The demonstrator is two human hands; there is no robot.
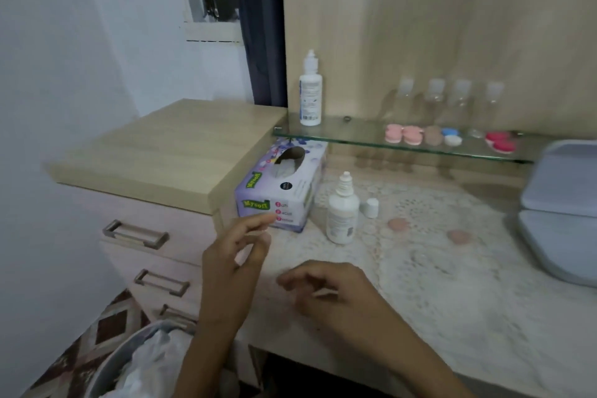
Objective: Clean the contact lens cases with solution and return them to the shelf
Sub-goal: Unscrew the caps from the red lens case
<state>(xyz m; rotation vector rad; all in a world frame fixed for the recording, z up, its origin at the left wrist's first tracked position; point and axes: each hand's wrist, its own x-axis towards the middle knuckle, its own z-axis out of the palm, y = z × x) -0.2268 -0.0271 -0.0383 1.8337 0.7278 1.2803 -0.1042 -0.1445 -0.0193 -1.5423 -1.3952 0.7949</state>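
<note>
On glass shelf (355, 136), round pastel lens cases (403, 134)

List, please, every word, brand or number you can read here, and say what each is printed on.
"Mysoft": tissue box, on its top and its front.
Red-initialled lines on the box front: blurred, unreadable.
Label on the shelf bottle: too small to read.
Label on the uncapped counter bottle: too blurred to read.

Solution bottle (343, 212) upright on table, uncapped; cap (371, 207) just right of it. Two pink lids (398, 224) further right. Lens cases (449, 136) on glass shelf (355, 134).
</note>
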